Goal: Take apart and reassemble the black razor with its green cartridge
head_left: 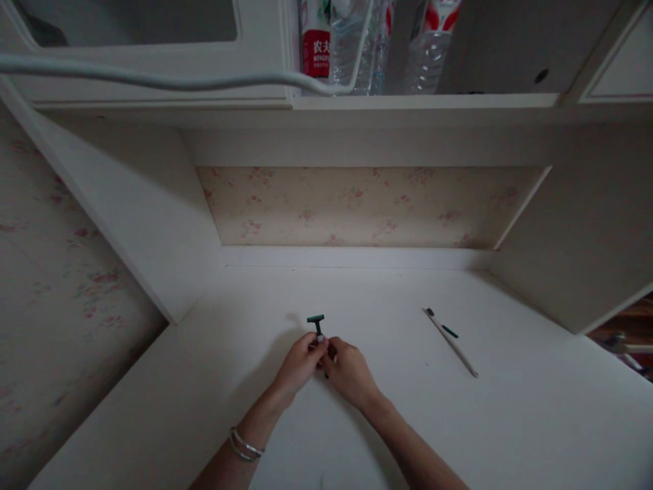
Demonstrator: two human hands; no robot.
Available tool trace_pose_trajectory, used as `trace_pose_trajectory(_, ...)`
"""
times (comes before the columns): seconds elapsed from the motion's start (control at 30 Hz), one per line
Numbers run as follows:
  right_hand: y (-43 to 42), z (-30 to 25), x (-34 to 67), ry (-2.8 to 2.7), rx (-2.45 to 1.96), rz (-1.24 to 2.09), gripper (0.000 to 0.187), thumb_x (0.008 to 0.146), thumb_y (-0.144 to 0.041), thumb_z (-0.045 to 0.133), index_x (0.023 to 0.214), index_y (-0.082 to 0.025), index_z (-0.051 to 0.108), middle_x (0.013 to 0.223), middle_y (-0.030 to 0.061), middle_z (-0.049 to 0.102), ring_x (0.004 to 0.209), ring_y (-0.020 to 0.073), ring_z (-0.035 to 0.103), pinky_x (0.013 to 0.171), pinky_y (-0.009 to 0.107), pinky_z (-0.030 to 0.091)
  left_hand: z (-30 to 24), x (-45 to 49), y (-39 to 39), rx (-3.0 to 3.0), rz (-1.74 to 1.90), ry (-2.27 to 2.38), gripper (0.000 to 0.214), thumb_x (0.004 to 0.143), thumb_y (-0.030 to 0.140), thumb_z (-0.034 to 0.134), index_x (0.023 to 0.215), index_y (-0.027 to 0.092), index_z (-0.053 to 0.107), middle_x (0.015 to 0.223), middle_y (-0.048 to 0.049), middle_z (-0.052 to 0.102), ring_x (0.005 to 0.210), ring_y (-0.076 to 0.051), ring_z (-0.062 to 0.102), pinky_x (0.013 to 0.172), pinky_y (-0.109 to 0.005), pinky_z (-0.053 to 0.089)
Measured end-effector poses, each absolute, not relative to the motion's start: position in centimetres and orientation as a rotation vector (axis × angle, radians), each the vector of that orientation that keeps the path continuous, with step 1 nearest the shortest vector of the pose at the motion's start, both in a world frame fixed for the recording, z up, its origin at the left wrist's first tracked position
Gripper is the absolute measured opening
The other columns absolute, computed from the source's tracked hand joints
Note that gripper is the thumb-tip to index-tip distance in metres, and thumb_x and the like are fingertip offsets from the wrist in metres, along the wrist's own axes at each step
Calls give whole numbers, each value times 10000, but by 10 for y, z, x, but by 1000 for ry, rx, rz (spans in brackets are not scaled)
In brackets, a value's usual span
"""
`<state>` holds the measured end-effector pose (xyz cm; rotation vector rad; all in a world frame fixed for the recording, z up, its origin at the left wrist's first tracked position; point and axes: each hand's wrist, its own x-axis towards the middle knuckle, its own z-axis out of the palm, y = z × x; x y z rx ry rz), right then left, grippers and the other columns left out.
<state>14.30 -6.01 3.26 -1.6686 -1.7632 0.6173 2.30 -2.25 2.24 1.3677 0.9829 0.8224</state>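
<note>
A small dark green razor (316,320) is held upright over the white desk, its T-shaped head pointing away from me. My left hand (298,364) pinches the razor's handle just below the head, where a small whitish part shows. My right hand (352,373) is closed beside it, its fingertips meeting the left hand's at the handle. A dark bit of the handle's lower end shows beneath the fingers. Most of the handle is hidden by both hands.
To the right on the white desk (388,313) lie a long thin pale stick with a dark tip (454,346) and a short dark green piece (449,331). Overhead, a shelf (423,102) holds plastic bottles (431,54), and a white bar (178,82) crosses in front.
</note>
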Motion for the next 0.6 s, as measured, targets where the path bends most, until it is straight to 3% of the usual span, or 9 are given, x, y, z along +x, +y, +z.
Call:
trace_pose_trajectory(0.13, -59, 35, 160, -1866, -1583, 649, 194, 900, -302, 508, 1037, -216, 615, 864, 13, 705, 692, 147, 644, 636, 206, 418, 21, 5, -4, 1537, 839, 1146, 453, 817, 572, 452, 856, 143, 593, 732, -26, 596, 657, -155, 557, 573, -235, 435)
trace_pose_trajectory(0.2, -58, 35, 185, -1896, -1749, 563, 227, 905, -355, 501, 1071, -244, 609, 878, -4, 706, 721, 144, 648, 646, 204, 424, 20, -14, 15, 1822, 777, 1402, 422, 866, 511, 368, 820, 157, 594, 696, -12, 586, 611, -138, 542, 549, -218, 406)
trace_pose_trajectory(0.27, -57, 36, 222, -1871, -2076, 407, 228, 927, -383, 452, 1036, -272, 619, 882, -17, 708, 764, 141, 655, 656, 202, 426, 21, -39, 37, 1893, 743, 1521, 347, 858, 428, 408, 721, 160, 580, 679, -21, 588, 625, -147, 544, 558, -219, 382)
trace_pose_trajectory(0.4, -60, 41, 314, -1661, -2437, 222, 289, 929, -337, 400, 1019, -183, 627, 949, 134, 694, 857, 274, 653, 693, 329, 439, 27, -93, 77, 2010, 612, 1778, 210, 814, 307, 479, 708, 173, 601, 733, -53, 642, 736, -190, 583, 631, -242, 373)
trace_pose_trajectory(0.5, -68, 42, 374, -1504, -2641, 149, 356, 926, -372, 371, 1067, -140, 601, 1060, 223, 645, 888, 354, 642, 696, 424, 449, 29, -120, 96, 2040, 468, 1983, 218, 809, 307, 474, 750, 173, 634, 799, -87, 681, 810, -233, 616, 669, -267, 396)
trace_pose_trajectory(0.6, -76, 37, 407, -1496, -2742, 177, 338, 904, -395, 429, 953, -124, 625, 965, 220, 673, 861, 349, 655, 702, 417, 462, 25, -131, 109, 2054, 324, 2114, 246, 804, 304, 460, 790, 165, 662, 883, -116, 701, 878, -261, 632, 713, -291, 432)
